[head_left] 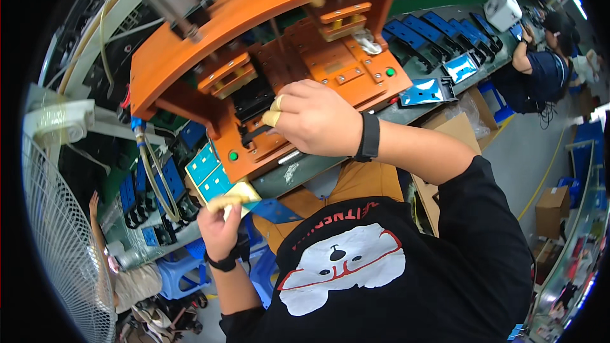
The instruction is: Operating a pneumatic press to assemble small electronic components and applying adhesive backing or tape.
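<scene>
My right hand [321,121], with yellow finger cots and a black wristband, reaches into an orange press fixture [343,67]. Its fingers are curled down at a long black plastic part [254,103] lying in the fixture's left bed; what the fingertips grip is hidden. Lower left, my left hand [219,228] pinches the end of a thin, flat blue piece [276,211] in front of my body. Just beyond its fingers lies a sheet of blue-green adhesive pads [213,178] with pale backing beside it.
Green buttons [390,72] sit on the fixture's front corners. Blue-faced black panels [422,32] stand in a row on the right; more panels [168,181] are at left. A wire fan guard [60,235] rises at far left. A co-worker [540,70] is at the right bench.
</scene>
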A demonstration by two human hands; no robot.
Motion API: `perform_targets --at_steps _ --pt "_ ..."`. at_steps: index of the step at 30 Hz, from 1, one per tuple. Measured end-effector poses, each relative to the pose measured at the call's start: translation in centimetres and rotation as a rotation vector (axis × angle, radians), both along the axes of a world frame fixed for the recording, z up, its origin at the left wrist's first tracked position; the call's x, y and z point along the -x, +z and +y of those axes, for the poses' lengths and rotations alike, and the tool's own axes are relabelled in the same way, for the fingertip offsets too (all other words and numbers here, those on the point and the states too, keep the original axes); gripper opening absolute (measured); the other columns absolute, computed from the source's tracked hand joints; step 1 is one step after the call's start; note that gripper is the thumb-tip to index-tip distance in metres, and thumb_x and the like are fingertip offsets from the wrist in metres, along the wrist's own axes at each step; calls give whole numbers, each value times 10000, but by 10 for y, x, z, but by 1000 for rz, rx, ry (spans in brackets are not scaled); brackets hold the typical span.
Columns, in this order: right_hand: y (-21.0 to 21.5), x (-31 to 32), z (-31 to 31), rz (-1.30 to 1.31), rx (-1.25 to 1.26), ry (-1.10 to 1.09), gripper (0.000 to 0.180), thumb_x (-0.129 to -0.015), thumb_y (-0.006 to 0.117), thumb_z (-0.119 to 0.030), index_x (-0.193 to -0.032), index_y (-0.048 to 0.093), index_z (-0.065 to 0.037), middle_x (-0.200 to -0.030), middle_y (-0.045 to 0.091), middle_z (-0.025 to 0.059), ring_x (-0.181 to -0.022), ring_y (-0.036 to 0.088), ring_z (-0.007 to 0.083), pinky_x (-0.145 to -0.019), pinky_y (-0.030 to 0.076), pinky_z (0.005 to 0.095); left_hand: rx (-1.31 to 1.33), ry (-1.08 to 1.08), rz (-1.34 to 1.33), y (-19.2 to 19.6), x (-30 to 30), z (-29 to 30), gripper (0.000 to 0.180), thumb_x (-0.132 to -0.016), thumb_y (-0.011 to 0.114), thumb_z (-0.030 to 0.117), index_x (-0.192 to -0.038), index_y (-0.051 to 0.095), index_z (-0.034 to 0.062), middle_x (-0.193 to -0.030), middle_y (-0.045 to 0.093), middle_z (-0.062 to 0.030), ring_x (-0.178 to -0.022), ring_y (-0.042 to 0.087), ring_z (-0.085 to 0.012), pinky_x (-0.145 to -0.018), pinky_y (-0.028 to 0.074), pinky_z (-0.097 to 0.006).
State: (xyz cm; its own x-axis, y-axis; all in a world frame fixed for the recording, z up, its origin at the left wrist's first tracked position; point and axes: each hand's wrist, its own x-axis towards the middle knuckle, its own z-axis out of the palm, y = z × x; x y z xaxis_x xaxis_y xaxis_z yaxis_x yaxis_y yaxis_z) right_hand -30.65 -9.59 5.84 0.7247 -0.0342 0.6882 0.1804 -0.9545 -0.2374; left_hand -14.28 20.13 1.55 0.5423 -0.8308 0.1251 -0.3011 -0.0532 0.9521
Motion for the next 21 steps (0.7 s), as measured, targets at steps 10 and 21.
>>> perform_targets --at_steps 10,21 --pt "15 273 -113 -374 -1556 30 293 -1058 553 -220 -1218 634 12 -1048 729 127 -973 723 247 -825 591 364 -57 -77 -374 40 -47 -178 319 -922 718 143 -1192 670 -19 -1194 684 -198 -1124 652 -339 -994 488 -366" --pt "-146 229 -369 -622 -2087 -219 396 -1090 488 -227 -1304 483 106 -1340 577 282 -1253 592 361 -1114 487 442 37 -189 411 -12 -153 -214 469 -1056 482 366 -1447 435 112 -1459 494 -159 -1334 516 -301 -1134 441 -419"
